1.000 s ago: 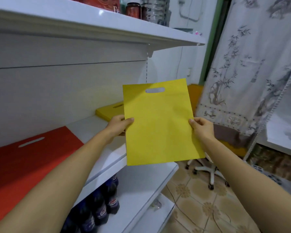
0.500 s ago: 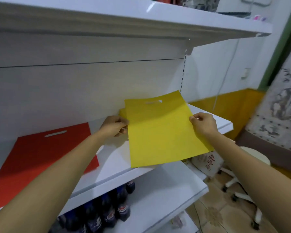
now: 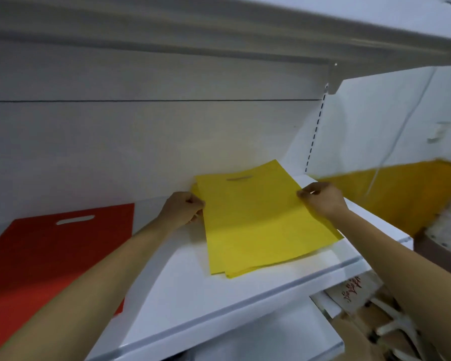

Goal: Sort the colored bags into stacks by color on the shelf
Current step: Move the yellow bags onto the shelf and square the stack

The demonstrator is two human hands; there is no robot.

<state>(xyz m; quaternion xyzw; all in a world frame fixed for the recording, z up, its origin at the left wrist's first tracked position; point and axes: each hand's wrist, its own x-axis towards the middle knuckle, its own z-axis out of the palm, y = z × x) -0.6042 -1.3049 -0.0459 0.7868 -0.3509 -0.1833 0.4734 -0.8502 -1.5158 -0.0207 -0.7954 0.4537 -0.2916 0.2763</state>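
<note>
Evidently light and floppy, the yellow bag (image 3: 258, 220) is pinched at both side edges — left hand (image 3: 182, 209), right hand (image 3: 323, 201) — seemingly atop the yellow stack (image 3: 235, 274); edge grips keep it flat.

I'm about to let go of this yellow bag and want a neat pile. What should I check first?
1. Colour: flat yellow fabric bag lies over the yellow stack: ok.
2. Edges flush with the stack: not ok, a lower layer peeks out at front and left.
3. Grip: left hand and right hand pinch opposite side edges: ok.
4. Apart from the flat red bag: ok.
5. Bag resting fully on the stack: cannot tell.
</note>
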